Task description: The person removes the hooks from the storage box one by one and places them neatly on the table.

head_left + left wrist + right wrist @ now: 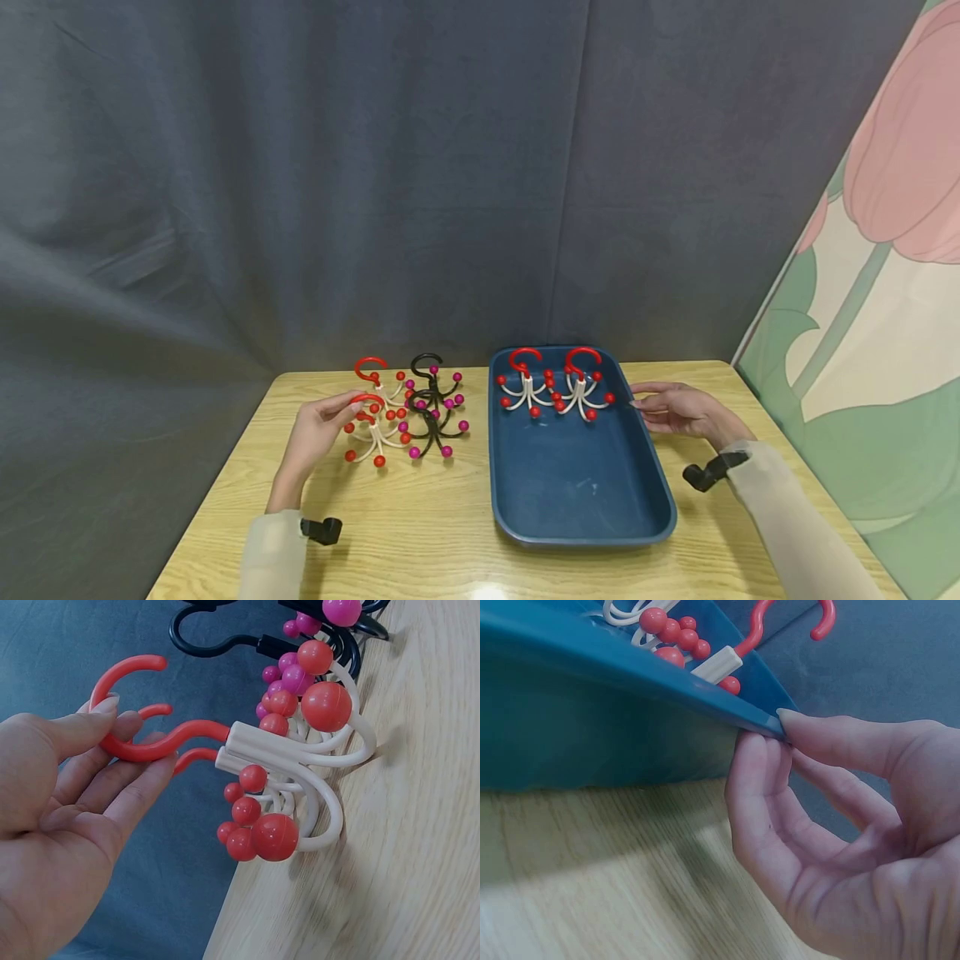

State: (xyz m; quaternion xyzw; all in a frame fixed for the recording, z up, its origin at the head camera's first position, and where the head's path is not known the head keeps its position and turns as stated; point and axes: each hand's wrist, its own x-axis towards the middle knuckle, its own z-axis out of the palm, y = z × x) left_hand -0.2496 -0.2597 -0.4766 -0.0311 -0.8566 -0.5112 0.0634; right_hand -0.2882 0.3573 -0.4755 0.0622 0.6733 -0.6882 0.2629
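Note:
My left hand [318,429] pinches the red hook of a white multi-arm hanger [259,742] with red ball tips, thumb on one side and fingers behind. This hanger's arms hang down at the table's left part. Just behind stands a second red-and-white hanger [371,363], and beside them are black hangers [432,427] with magenta balls. On the right, my right hand [678,410] pinches the right rim of a blue tray [573,492] between thumb and fingers. Two red-and-white hangers [528,385] [718,666] stand side by side at the tray's far end.
The light wooden table [405,533] carries everything. A dark grey curtain [420,183] hangs right behind its far edge. To the right rises a panel with a tulip pattern [862,333].

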